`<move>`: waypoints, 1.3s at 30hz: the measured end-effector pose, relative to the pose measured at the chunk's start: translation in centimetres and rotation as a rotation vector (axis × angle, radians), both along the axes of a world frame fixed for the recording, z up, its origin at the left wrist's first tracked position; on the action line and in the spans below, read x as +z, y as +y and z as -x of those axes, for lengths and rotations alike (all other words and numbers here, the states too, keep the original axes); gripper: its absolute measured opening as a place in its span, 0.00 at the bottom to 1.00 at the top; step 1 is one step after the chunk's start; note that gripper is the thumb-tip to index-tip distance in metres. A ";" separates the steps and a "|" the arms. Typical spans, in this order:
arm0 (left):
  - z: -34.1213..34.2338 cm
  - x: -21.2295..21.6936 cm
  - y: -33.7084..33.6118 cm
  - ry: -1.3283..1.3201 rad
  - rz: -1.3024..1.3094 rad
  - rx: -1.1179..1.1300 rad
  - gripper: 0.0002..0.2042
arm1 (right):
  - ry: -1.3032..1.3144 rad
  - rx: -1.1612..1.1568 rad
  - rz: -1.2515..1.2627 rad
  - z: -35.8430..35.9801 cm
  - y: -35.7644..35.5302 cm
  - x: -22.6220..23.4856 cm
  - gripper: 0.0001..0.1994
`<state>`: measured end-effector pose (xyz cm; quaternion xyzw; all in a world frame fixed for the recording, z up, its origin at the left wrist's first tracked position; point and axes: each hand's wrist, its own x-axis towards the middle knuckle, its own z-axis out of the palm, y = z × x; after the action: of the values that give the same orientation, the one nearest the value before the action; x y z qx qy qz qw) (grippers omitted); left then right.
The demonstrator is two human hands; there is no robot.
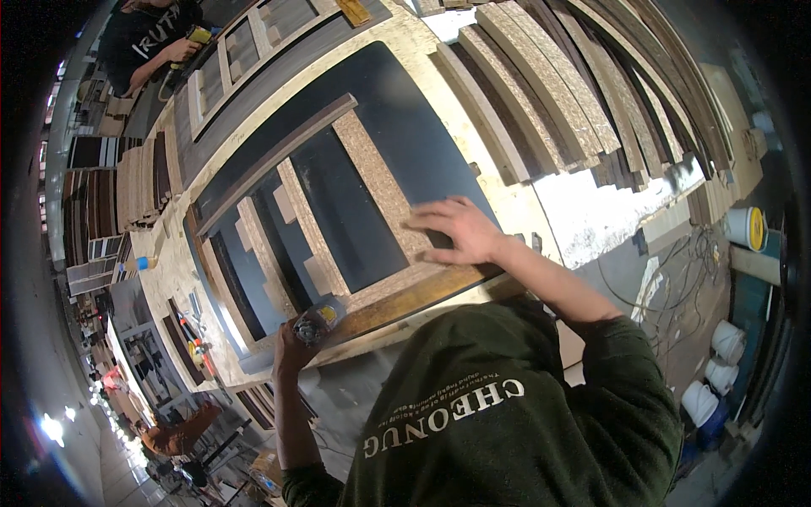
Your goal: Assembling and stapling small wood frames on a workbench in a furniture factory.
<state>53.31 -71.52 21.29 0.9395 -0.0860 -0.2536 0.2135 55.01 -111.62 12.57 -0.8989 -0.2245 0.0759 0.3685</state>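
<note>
My left hand (292, 348) is closed round a clear plastic container (319, 323) at the near edge of the table. Small pieces show inside it, too fine to name. With fingers spread and slightly blurred, my right hand (460, 230) is over the near right corner of a chipboard strip frame (372, 165); whether it touches the wood I cannot tell. The frame lies on a dark panel (405, 101), its strips running across with small blocks beside some of them. A yellowish-brown strip (397, 311) lies along the near edge.
Long chipboard strips (541, 84) are stacked at the far right. Another panel with a frame (253, 51) lies beyond, where a co-worker's hand (180, 51) holds a yellow-and-black tool (199, 35). Board stacks (139, 186) stand left; cables (676, 275) and buckets (726, 340) are at right.
</note>
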 end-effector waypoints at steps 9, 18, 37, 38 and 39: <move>0.6 0.2 -0.4 -0.064 -0.039 0.086 0.19 | -0.145 -0.217 0.062 -8.7 5.8 0.2 0.42; 0.0 0.0 0.1 0.042 -0.061 0.049 0.21 | -0.096 -0.228 0.176 -8.6 6.6 -1.6 0.37; -1.4 2.3 -8.8 -0.148 0.129 -0.175 0.18 | -0.132 -0.288 0.077 -8.4 6.2 -2.5 0.41; -2.2 3.2 -10.4 -0.123 0.114 -0.234 0.19 | -0.129 -0.292 0.071 -8.5 6.2 -2.4 0.41; -2.5 2.9 -11.2 -0.120 0.108 -0.239 0.19 | -0.127 -0.284 0.083 -8.5 6.2 -2.4 0.41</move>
<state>55.80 -82.71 24.17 0.9232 -0.2232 -0.2158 0.2264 63.52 -105.42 10.17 -0.9391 -0.1146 -0.0248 0.3230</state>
